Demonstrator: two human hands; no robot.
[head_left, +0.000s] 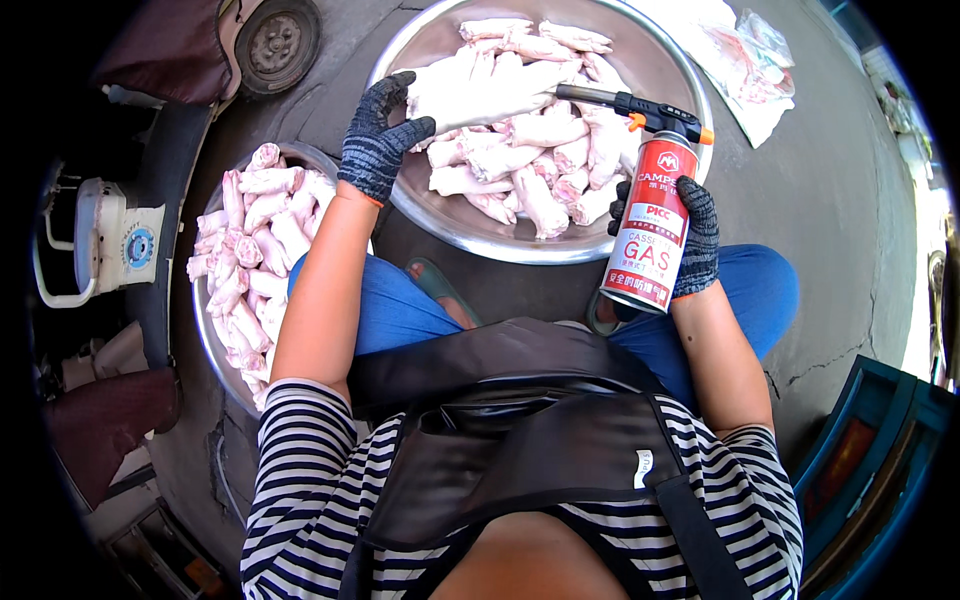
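Note:
Over a wide metal basin [455,232] heaped with pale pig's trotters [540,203], my left hand [380,140], in a dark grey knit glove, grips the left end of a trotter [480,98]. Glare washes out its outline. Gloved the same way, my right hand [698,235] is wrapped round the red and white can of a gas torch [650,215], held almost upright at the basin's right edge. The torch's metal nozzle points left at the held trotter. Whether a flame burns, I cannot make out.
A second metal basin [205,325] full of trotters stands on the left, by my knee. White plastic bags [745,75] lie beyond the large basin at the right. A wheeled vehicle [278,48] is at the far left, and a blue-green wooden piece [865,450] at the lower right.

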